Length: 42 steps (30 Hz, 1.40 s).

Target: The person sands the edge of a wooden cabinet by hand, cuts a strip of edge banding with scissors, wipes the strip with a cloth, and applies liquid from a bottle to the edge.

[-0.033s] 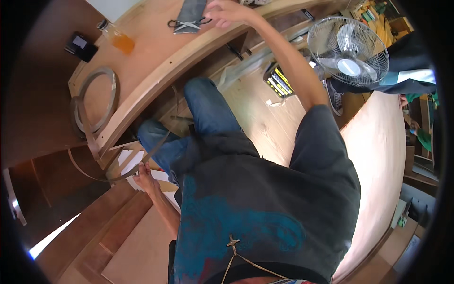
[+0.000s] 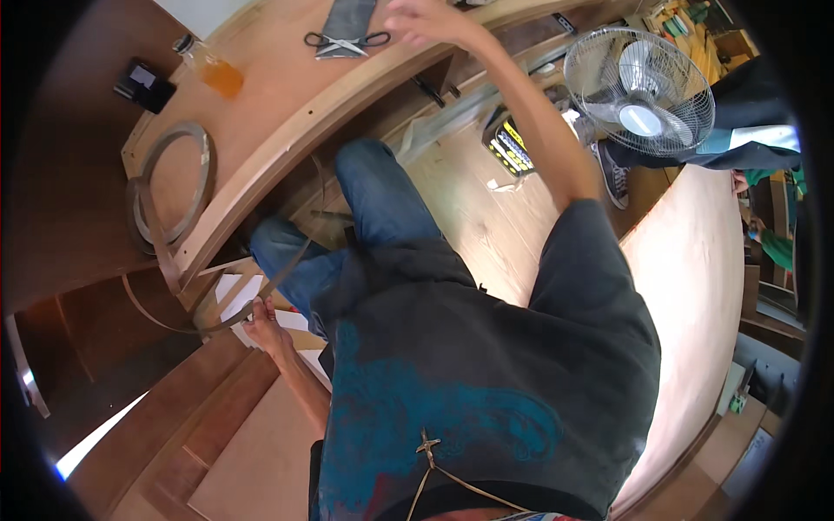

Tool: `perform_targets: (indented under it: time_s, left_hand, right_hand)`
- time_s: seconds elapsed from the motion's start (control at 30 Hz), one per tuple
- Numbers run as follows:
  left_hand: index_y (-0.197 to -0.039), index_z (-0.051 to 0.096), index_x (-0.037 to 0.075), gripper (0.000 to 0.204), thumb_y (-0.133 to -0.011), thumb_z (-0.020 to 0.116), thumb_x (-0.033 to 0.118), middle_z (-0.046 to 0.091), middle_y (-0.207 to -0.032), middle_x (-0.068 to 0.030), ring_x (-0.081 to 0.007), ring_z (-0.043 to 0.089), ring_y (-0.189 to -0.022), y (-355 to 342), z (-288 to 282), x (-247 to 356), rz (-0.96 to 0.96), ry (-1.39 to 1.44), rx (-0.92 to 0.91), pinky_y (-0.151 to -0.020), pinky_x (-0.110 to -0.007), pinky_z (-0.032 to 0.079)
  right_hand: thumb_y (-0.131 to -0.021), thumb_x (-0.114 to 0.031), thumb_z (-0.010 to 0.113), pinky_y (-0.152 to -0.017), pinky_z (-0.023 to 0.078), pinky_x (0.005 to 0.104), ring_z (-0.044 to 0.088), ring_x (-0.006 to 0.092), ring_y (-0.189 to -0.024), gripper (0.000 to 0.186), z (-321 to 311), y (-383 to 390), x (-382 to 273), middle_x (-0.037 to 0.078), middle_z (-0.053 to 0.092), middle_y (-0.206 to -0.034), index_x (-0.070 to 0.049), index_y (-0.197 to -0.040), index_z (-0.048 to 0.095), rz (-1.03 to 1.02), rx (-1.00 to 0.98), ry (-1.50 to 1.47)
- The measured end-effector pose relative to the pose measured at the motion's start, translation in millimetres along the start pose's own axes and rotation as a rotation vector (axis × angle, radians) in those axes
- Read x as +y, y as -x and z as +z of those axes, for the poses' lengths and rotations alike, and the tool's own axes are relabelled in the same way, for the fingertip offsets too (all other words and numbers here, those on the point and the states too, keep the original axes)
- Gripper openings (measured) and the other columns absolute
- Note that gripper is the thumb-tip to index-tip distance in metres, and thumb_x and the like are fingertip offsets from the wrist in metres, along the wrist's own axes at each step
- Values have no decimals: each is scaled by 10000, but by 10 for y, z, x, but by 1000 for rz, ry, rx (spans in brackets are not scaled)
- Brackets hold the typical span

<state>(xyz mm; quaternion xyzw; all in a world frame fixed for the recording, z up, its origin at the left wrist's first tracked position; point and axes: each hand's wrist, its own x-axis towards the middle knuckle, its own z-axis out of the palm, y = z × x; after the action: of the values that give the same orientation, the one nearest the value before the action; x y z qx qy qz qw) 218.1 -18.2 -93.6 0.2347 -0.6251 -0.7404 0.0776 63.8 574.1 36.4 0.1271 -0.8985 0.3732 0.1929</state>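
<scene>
My left hand grips a thin brown edging strip, which loops down toward the left near a coiled roll of the same kind of strip on a curved wooden ledge. My right hand is stretched out to the top of the view, fingers apart and slightly bent, just beside black-handled scissors. The scissors lie on a dark grey flat piece on the ledge. Whether my right fingertips touch the scissors' handle is hard to tell.
A bottle of orange liquid and a black object sit on the ledge. To the right are a fan, a black-yellow container, another person's shoe and green sleeves. A large pale curved panel stands at my right.
My right hand has shifted very slightly up and right relative to the scissors. Little else differs apart from a slight shift of the view.
</scene>
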Motion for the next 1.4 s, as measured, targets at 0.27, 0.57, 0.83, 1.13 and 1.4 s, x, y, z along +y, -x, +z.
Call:
perform_targets:
  time_s: [0.27,0.57,0.83,1.13,1.4]
  left_hand:
    - [-1029,538,-106,230,-863,644,12,616,-916,-120,-160,621,-736,-1,-100,64,-58,-99,66,-606,-194,509]
    - [-1055,533,-86,235,-881,625,42,618,-972,-138,-164,624,-798,125,-47,316,-103,-191,174,-672,-233,531]
    - [-1033,533,-2,180,-890,628,53,595,-890,-79,-139,587,-749,140,-191,297,-173,-200,266,-644,-215,505]
    - [-1101,530,-22,281,-871,656,81,605,-968,-88,-138,596,-783,-58,-119,-6,-178,-202,130,-698,-218,513]
    - [-1239,496,13,374,-884,612,41,594,-1080,-79,-148,612,-855,-43,-180,-1,-74,-132,100,-726,-251,532]
  right_hand:
    - [-918,-272,614,-758,564,321,659,189,-868,314,103,1832,656,81,625,-1018,-46,-1131,573,978,158,-636]
    - [-787,-481,695,-1076,346,488,383,474,-1295,978,1713,2650,2589,288,293,-1458,69,-1420,192,1599,513,210]
    - [-776,-344,706,-1009,422,459,514,421,-1198,815,1673,2663,2606,281,525,-1277,-57,-1414,288,1608,522,282]
    - [-955,-90,480,-715,561,295,617,123,-788,352,1480,2228,1272,87,631,-903,24,-1285,520,868,1354,-224]
    - [-936,-77,550,-745,497,285,604,158,-812,338,-752,202,-464,123,642,-1034,-1,-1264,563,270,1047,429]
